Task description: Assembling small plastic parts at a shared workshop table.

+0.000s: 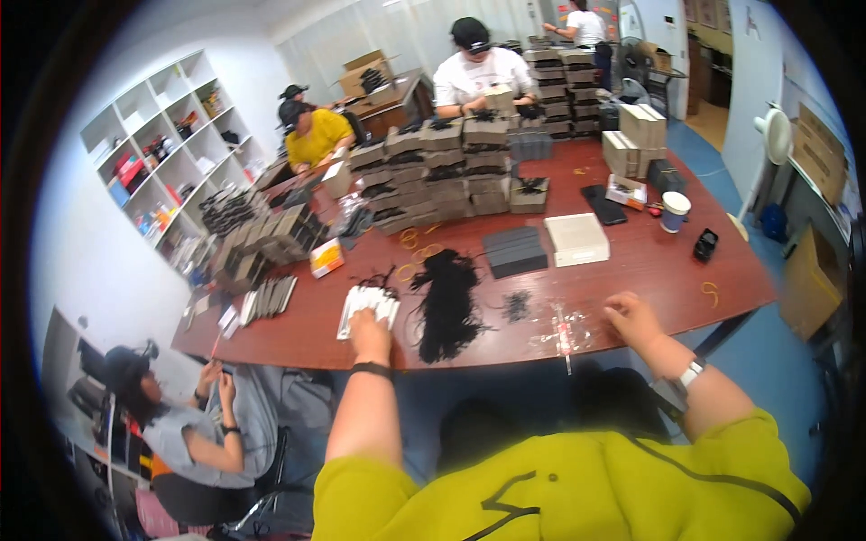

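Observation:
My left hand (370, 335) is at the near edge of a pile of narrow white cards (386, 305) with black cords at their far end. Its fingers are closed on a card, though the fingertips are partly hidden. My right hand (634, 319) hovers over the table at the right, fingers loosely bent and apart, holding nothing. Beside it lie crumpled clear plastic pieces (552, 338) with a red-and-white strip. A thick bundle of black cords (448, 307) lies between my hands, next to a small heap of dark bits (517, 307).
Dark grey boxes (515, 251) and a cream box (577, 240) stand ahead on the red-brown table (649, 261). Stacked grey boxes (424, 167) form a wall behind. A paper cup (675, 212) is at right. Co-workers sit at left (203, 424) and across (483, 72).

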`<action>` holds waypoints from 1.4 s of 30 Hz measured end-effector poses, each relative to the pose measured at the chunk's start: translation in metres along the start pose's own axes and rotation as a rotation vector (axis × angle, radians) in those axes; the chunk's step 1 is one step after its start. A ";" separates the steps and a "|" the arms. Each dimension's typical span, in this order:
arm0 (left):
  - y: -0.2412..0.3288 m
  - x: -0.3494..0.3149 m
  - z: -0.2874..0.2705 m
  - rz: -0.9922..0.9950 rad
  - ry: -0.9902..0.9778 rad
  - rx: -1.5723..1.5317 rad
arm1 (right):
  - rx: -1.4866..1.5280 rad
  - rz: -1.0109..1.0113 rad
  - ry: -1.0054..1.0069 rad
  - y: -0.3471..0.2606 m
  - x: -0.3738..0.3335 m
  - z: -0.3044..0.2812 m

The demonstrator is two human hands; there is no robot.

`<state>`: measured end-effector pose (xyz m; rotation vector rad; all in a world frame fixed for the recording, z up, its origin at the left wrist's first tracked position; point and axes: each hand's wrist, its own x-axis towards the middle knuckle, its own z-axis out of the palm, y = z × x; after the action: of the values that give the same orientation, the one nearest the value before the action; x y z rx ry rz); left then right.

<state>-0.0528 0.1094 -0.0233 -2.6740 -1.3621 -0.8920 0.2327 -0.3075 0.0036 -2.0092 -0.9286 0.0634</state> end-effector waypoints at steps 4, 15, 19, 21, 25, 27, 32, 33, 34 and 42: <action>0.016 0.007 -0.010 -0.065 0.194 0.080 | -0.325 -0.304 0.126 0.010 0.042 0.004; 0.205 -0.034 -0.028 0.627 -0.327 -0.440 | -0.761 -0.347 -0.047 0.038 0.114 0.033; 0.225 -0.008 0.010 0.548 -0.340 -0.283 | -0.481 -0.344 -0.079 0.059 0.121 0.040; 0.228 0.006 0.026 0.496 -0.263 -0.228 | -0.550 -0.335 -0.160 0.051 0.124 0.038; 0.236 0.012 0.038 0.437 -0.387 -0.055 | -0.541 -0.318 -0.176 0.044 0.119 0.033; 0.243 0.009 0.037 0.464 -0.429 -0.009 | -0.512 -0.302 -0.191 0.047 0.118 0.030; 0.244 0.000 0.044 0.467 -0.429 0.101 | -0.346 -0.238 -0.344 0.052 0.120 0.026; 0.243 0.000 0.043 0.466 -0.432 0.107 | -0.339 -0.237 -0.346 0.049 0.118 0.025; 0.241 0.003 0.043 0.504 -0.423 0.163 | -0.348 -0.232 -0.314 0.045 0.115 0.024; 0.240 0.010 0.035 0.519 -0.323 0.083 | -0.400 -0.239 -0.127 0.044 0.094 0.033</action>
<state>0.1480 -0.0227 0.0095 -2.9657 -0.6379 -0.3564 0.3135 -0.2385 -0.0217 -2.2579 -1.3414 -0.1389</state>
